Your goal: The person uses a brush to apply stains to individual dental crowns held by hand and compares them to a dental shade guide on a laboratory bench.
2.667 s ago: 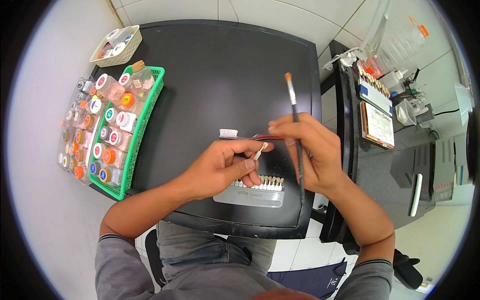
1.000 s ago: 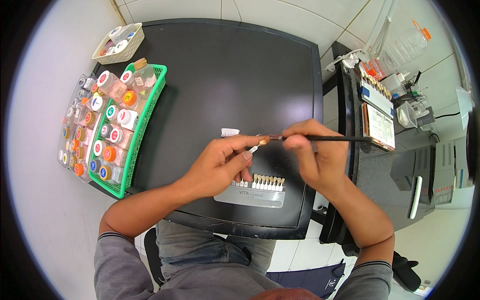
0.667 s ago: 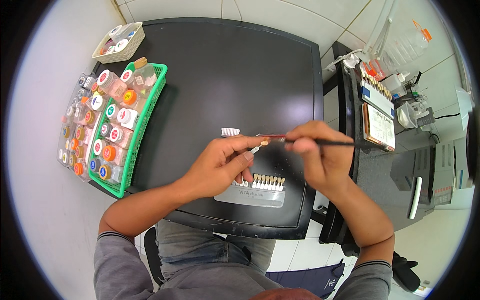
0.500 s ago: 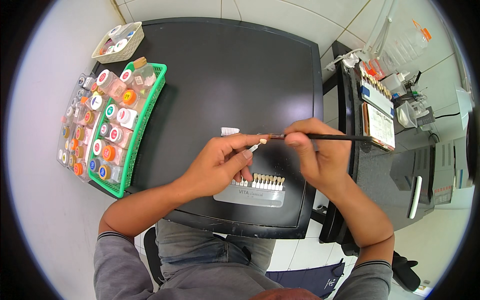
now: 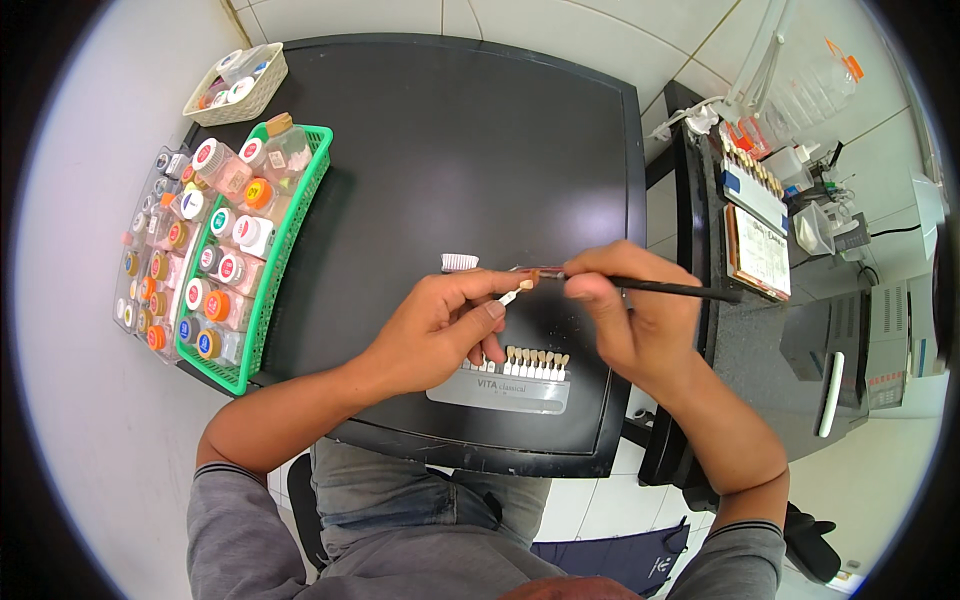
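Note:
My left hand (image 5: 435, 325) pinches a tooth shade tab (image 5: 515, 293) by its white stem between thumb and index finger, its tooth-coloured end pointing up and right. In my right hand (image 5: 640, 315) is a slim brush (image 5: 670, 287) with a dark handle, gripped near its front like a pen. The brush's front end lies at my left index fingertip, just above the tab; whether it touches the finger or the tab I cannot tell. Below my left hand a grey shade guide holder (image 5: 498, 393) carries a row of similar tabs (image 5: 535, 362), partly covered by my fingers.
A white ridged object (image 5: 460, 262) lies beyond my left hand on the black table (image 5: 450, 150). At left stand a green basket (image 5: 290, 255) of jars, a clear case (image 5: 150, 250) of small bottles and a cream basket (image 5: 262, 95). A dark side counter (image 5: 745, 350) holds a notebook (image 5: 757, 255).
The brush has tilted, its rear end dropping slightly toward me, and my right hand has shifted a little. My left hand keeps its hold on the shade tab.

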`<state>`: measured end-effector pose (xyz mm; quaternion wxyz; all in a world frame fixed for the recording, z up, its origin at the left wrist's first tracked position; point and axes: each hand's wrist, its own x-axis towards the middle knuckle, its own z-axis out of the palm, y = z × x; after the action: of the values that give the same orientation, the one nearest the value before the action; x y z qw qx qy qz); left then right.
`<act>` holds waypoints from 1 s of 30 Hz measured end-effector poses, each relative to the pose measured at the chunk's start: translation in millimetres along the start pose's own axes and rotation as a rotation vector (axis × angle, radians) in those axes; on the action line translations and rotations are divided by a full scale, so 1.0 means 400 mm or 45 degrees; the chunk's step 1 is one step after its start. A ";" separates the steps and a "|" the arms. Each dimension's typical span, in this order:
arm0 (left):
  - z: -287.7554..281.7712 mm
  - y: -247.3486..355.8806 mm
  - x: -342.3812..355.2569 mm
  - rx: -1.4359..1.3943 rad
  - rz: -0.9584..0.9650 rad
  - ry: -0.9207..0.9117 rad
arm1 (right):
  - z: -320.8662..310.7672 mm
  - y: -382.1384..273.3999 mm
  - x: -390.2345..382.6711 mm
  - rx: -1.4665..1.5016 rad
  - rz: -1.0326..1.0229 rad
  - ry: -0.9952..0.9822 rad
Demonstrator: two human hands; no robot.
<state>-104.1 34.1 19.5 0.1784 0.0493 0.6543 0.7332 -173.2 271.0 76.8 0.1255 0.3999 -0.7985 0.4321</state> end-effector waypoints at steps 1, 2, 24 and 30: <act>-0.001 -0.002 -0.001 -0.005 0.002 -0.004 | -0.015 -0.008 -0.003 0.006 0.096 -0.026; -0.001 -0.006 0.000 -0.009 0.006 -0.011 | -0.012 -0.007 -0.003 0.024 0.036 -0.024; -0.006 -0.006 0.001 -0.029 0.006 -0.040 | -0.009 0.002 0.002 0.166 -0.114 -0.022; -0.005 -0.011 0.004 -0.082 -0.033 -0.042 | -0.013 -0.004 0.003 0.038 0.032 0.015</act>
<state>-105.2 33.2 14.6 0.2000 0.0471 0.6280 0.7506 -173.4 273.9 81.5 0.1189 0.3891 -0.7961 0.4480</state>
